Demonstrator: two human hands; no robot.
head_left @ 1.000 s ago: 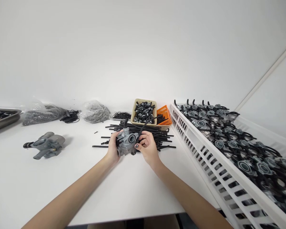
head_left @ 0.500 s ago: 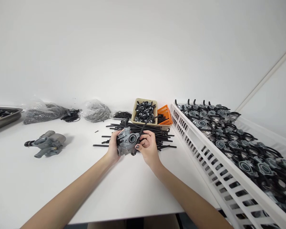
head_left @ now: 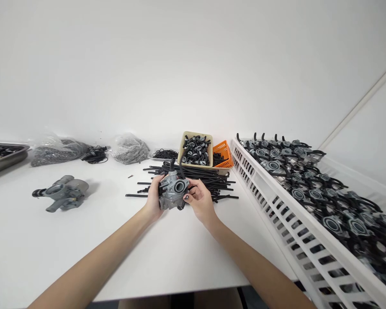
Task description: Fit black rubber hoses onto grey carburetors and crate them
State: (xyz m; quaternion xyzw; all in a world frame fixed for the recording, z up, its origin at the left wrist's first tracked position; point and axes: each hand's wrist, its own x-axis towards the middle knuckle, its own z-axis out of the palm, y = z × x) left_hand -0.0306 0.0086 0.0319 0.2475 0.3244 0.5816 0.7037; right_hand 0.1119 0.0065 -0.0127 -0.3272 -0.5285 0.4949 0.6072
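on the white tabletop [head_left: 35, 240], a grey metal carburetor [head_left: 62, 195] lies at left. mid-scene, the left hand [head_left: 153, 198] clasps a second, silver-grey metal carburetor [head_left: 172, 190] by its left side, at the near side of a black tube heap [head_left: 199, 172]. the slim black hose [head_left: 182, 168] behind it no longer slants right but stands nearly upright, now closer to the body. the right hand [head_left: 200, 200] pinches the carburetor's right side.
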